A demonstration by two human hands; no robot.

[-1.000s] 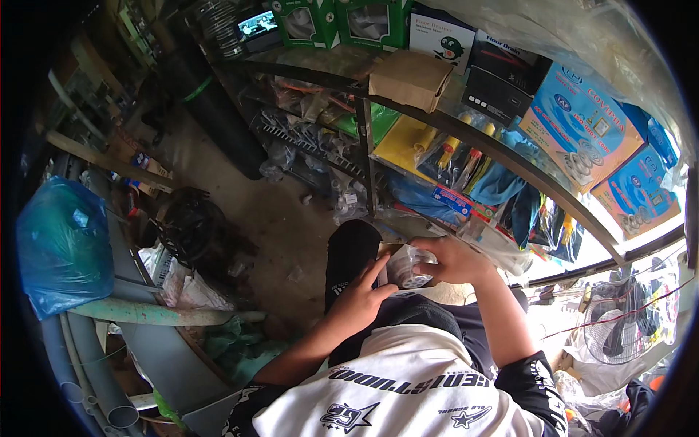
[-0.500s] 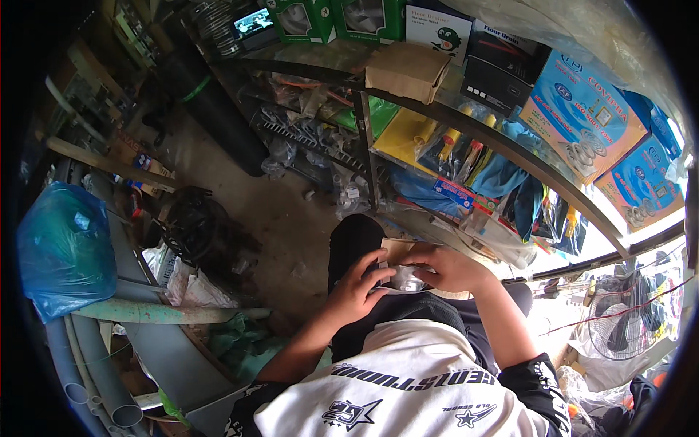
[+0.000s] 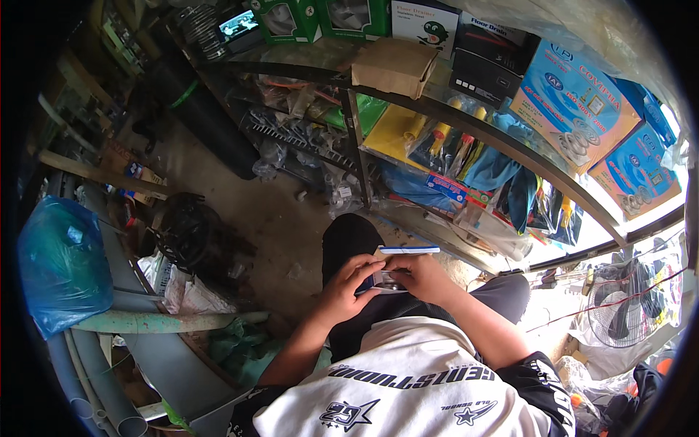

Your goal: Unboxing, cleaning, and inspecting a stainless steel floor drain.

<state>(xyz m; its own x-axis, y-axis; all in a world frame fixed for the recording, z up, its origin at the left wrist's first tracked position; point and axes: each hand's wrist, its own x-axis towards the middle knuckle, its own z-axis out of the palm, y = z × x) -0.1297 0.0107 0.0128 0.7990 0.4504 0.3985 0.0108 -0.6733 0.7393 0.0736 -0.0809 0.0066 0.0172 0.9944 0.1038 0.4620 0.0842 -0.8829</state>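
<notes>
One small open box [image 3: 410, 250] sits in the left hand's [image 3: 348, 285] grip, held by its left side; the right hand [image 3: 424, 278] bends over silvery contents [image 3: 391, 284], its grip hidden.

Looks down and forward from the wearer's head through a wide fisheye lens. Takes in the shirt [image 3: 393, 397] very near along the lower edge, left hand [image 3: 348, 288] and right hand [image 3: 422, 278] just beyond, shelf rack [image 3: 356, 146] farther off. Bends straight edges.
</notes>
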